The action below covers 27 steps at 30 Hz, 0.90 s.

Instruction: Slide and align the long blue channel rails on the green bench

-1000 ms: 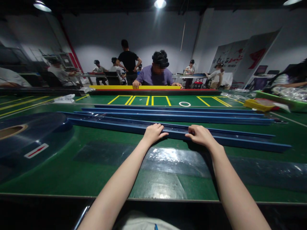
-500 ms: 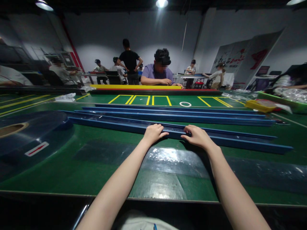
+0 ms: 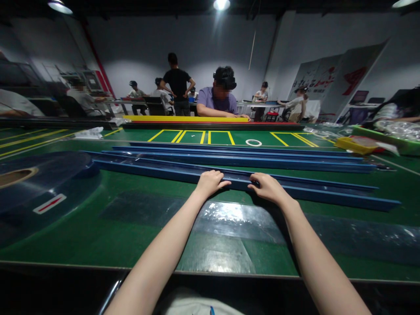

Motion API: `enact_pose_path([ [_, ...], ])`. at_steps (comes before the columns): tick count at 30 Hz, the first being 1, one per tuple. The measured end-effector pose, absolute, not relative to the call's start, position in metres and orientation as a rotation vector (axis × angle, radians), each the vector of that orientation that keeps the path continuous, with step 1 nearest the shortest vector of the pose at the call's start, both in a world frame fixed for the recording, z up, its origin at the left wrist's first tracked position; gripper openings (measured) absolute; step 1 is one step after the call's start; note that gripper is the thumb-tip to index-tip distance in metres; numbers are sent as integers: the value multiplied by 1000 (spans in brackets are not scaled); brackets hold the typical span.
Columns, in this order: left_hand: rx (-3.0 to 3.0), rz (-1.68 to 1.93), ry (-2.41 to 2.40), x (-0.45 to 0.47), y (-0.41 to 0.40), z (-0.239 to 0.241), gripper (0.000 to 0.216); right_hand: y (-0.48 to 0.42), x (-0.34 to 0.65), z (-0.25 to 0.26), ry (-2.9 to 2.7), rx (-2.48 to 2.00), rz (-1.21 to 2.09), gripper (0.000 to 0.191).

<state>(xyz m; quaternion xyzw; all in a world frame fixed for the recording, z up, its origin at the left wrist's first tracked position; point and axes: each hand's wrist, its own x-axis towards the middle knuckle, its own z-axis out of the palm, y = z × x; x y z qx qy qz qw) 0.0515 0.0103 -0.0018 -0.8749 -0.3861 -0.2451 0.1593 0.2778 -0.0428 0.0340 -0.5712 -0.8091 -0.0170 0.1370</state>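
Several long blue channel strips lie across the green table [image 3: 82,227]. My left hand [image 3: 210,182] has its fingers curled over the near edge of the closest blue strip [image 3: 157,172], near its middle. My right hand [image 3: 267,187] grips the same strip a little to the right, fingers bent over its edge. A sheet of clear plastic film [image 3: 236,218] lies flat on the table just in front of both hands, under my forearms.
A big roll of clear film [image 3: 39,183] sits at the left. More blue strips [image 3: 249,159] lie behind. A person in a purple shirt [image 3: 218,98] works at yellow and red strips [image 3: 183,119] across the table. A yellow tray [image 3: 356,143] stands right.
My right hand has slid slightly left along the strip, closer to my left hand. The person opposite has shifted their arms and leaned right.
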Motion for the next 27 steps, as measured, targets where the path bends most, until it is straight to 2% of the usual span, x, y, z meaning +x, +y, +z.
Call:
enact_pose_path([
  [27, -2498, -689, -1115, 51, 12, -1, 50, -45, 271, 40, -2294, -1825, -132, 13],
])
